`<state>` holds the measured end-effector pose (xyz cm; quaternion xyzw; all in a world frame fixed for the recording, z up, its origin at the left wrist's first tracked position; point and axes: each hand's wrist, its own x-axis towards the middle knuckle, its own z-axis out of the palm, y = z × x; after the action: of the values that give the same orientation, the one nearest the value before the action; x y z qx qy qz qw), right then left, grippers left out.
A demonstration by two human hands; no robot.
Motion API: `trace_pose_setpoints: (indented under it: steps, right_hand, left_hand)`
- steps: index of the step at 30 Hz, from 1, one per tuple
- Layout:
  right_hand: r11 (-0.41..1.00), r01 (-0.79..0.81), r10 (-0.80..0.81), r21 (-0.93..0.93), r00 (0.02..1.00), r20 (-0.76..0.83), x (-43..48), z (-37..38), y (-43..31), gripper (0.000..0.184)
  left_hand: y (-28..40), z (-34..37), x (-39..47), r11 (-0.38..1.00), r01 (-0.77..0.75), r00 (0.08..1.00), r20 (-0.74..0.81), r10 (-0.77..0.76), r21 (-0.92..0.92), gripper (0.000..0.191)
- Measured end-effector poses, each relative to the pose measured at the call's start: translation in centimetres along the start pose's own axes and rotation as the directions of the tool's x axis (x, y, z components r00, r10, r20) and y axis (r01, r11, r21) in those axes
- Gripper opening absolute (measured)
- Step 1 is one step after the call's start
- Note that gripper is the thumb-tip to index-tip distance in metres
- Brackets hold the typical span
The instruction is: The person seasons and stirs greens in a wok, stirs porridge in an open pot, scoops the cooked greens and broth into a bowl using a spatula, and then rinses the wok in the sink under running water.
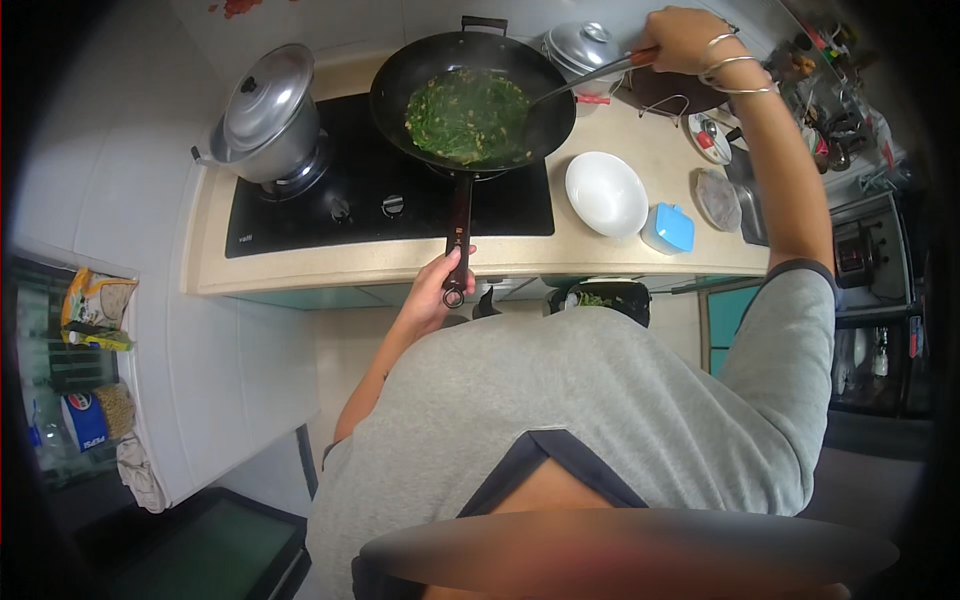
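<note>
A black wok (472, 161) with chopped green leafy vegetables (469, 112) in it sits on the right side of the black glass gas hob (390, 225). Its dark handle, ending in a metal ring, is gripped by my left hand (435, 289) at the counter's front edge. My right hand (679, 37), raised at the upper right, is closed around the brown handle of a metal spatula (589, 78). The spatula's blade end reaches into the wok's right side, where its tip is hard to make out among haze. To the wok's right lies a white oval bowl (606, 193).
A lidded aluminium pot (274, 139) stands on the left burner. Right of the bowl are a blue-lidded container (670, 227), a plastic-covered dish (718, 199) and a plate with spoons (709, 139). Another lidded pot (583, 49) stands behind. A black bin (626, 296) sits below the counter edge.
</note>
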<state>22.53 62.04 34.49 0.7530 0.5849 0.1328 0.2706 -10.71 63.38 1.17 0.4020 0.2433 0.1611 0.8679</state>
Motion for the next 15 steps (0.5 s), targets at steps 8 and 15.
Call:
trace_pose_setpoints:
  steps: [8,15]
  right_hand:
    - [0.991,0.047,-0.032,0.121,0.992,-0.122,0.9,1.0,-1.3,0.025]
    - [0.978,0.074,-0.047,0.196,0.989,-0.137,0.8,1.8,-4.1,0.021]
  left_hand:
    - [-0.3,-0.8,-0.6,0.999,0.034,0.999,-0.011,-0.034,-0.042,0.034]
    - [-0.2,-0.5,-0.8,0.998,-0.003,1.000,-0.016,0.002,-0.067,0.030]
